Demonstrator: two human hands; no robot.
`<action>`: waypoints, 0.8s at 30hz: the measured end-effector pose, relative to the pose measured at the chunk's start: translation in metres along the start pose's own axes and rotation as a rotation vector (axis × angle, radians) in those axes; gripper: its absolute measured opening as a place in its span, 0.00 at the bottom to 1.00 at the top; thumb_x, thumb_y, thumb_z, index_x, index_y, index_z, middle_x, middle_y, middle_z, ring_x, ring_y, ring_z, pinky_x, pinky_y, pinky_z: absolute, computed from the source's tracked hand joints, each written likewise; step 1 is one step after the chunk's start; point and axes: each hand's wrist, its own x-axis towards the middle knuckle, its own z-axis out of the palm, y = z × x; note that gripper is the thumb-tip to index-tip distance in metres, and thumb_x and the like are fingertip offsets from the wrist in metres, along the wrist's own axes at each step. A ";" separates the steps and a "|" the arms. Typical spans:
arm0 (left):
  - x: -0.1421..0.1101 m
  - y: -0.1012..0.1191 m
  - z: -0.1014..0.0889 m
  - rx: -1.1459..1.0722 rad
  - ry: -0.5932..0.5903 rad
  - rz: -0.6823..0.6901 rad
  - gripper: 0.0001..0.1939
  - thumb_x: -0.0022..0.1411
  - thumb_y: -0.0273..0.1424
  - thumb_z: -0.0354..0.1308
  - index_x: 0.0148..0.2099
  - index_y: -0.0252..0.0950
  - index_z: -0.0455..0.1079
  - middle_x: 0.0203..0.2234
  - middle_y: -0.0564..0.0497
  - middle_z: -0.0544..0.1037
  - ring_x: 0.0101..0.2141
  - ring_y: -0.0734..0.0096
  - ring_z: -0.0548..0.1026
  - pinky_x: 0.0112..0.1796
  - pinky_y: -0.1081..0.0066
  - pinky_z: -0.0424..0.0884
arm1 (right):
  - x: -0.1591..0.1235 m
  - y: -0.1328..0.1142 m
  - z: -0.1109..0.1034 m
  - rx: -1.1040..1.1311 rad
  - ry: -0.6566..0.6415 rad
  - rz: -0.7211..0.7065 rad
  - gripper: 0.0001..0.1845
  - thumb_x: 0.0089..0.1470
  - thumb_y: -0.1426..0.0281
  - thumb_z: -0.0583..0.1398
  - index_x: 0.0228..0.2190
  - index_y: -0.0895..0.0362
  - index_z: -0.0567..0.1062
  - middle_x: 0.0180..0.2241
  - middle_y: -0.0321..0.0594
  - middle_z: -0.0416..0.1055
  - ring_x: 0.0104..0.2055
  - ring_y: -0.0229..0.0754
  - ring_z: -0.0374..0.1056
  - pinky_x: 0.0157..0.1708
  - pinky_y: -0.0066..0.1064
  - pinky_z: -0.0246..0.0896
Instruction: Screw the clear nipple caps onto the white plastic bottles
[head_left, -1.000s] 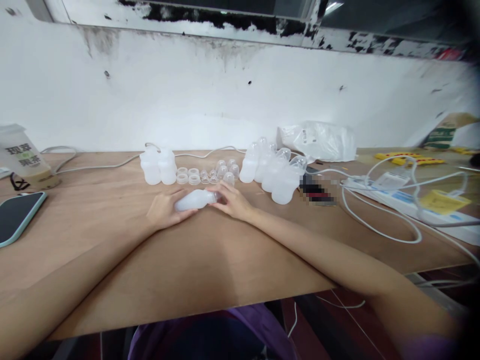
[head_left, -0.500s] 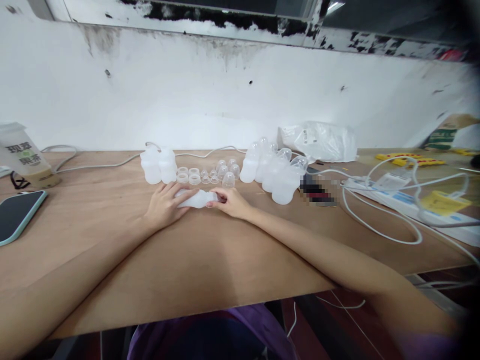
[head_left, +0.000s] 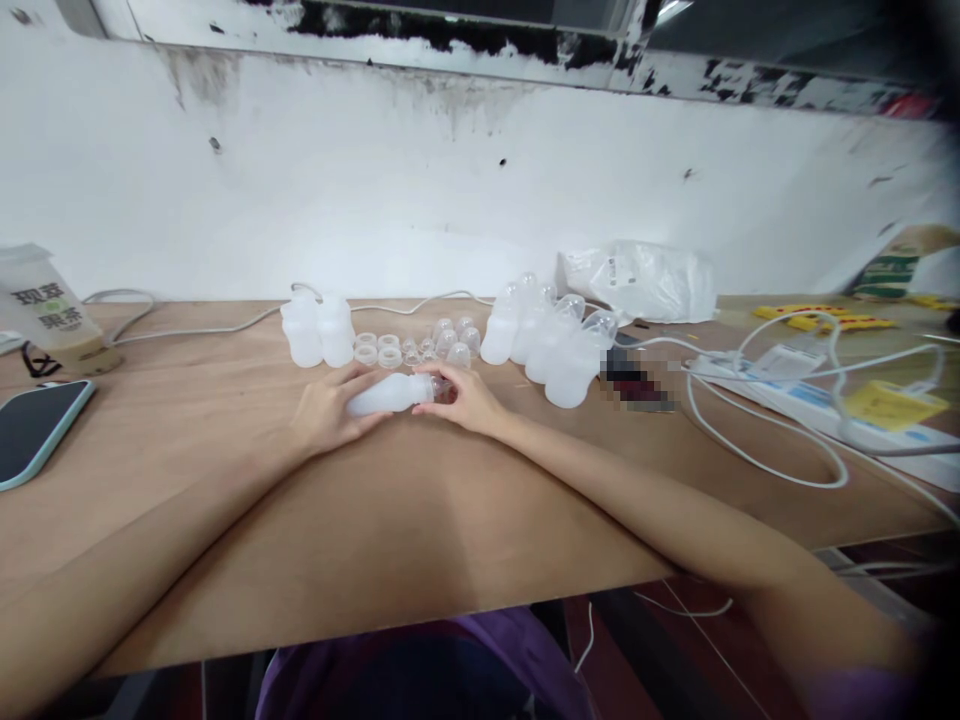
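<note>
A white plastic bottle [head_left: 384,396] lies sideways just above the wooden table [head_left: 420,520], held between both hands. My left hand [head_left: 324,410] is wrapped round its base end. My right hand [head_left: 463,398] pinches a clear cap [head_left: 441,388] at the bottle's neck. Directly behind the hands lie white rings [head_left: 376,351] and several clear domed caps [head_left: 448,342]. Two white bottles [head_left: 317,330] stand at the back left of them. A cluster of capped bottles [head_left: 551,345] stands to the right.
A phone [head_left: 34,430] and a drink cup [head_left: 52,312] sit at the far left. White cables [head_left: 765,440] and a power strip [head_left: 832,415] cover the right side. A plastic bag [head_left: 641,282] rests against the wall. The table's front edge runs below my forearms.
The bottle's neck end has lifted slightly and the left fingers have shifted round its base. The right hand stays at the neck with the cap.
</note>
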 end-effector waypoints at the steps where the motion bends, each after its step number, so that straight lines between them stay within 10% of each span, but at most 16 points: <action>1: -0.001 0.000 0.001 0.019 0.011 0.006 0.24 0.53 0.42 0.51 0.52 0.42 0.59 0.39 0.49 0.69 0.37 0.67 0.69 0.37 0.69 0.67 | 0.000 -0.001 0.000 0.003 -0.006 0.014 0.26 0.40 0.58 0.61 0.41 0.55 0.66 0.41 0.41 0.67 0.35 0.38 0.63 0.31 0.29 0.59; 10: -0.005 0.000 0.009 0.175 0.140 0.045 0.20 0.54 0.38 0.51 0.51 0.43 0.61 0.41 0.48 0.69 0.39 0.66 0.68 0.34 0.71 0.67 | 0.003 -0.003 0.002 -0.024 -0.019 0.160 0.22 0.41 0.57 0.59 0.36 0.57 0.68 0.22 0.33 0.63 0.21 0.32 0.56 0.22 0.25 0.53; 17: -0.001 -0.001 0.001 0.004 0.072 -0.023 0.23 0.53 0.42 0.52 0.51 0.42 0.61 0.41 0.50 0.69 0.40 0.67 0.69 0.38 0.71 0.66 | 0.002 -0.005 -0.001 0.139 0.021 0.038 0.23 0.41 0.62 0.61 0.42 0.53 0.66 0.45 0.42 0.61 0.43 0.40 0.60 0.28 0.27 0.61; 24: 0.002 -0.001 -0.002 -0.061 0.018 -0.047 0.24 0.52 0.44 0.51 0.51 0.41 0.60 0.42 0.50 0.70 0.40 0.66 0.70 0.40 0.69 0.66 | 0.003 -0.004 0.003 0.246 0.008 0.130 0.24 0.39 0.64 0.62 0.41 0.54 0.66 0.43 0.40 0.65 0.44 0.41 0.62 0.32 0.29 0.63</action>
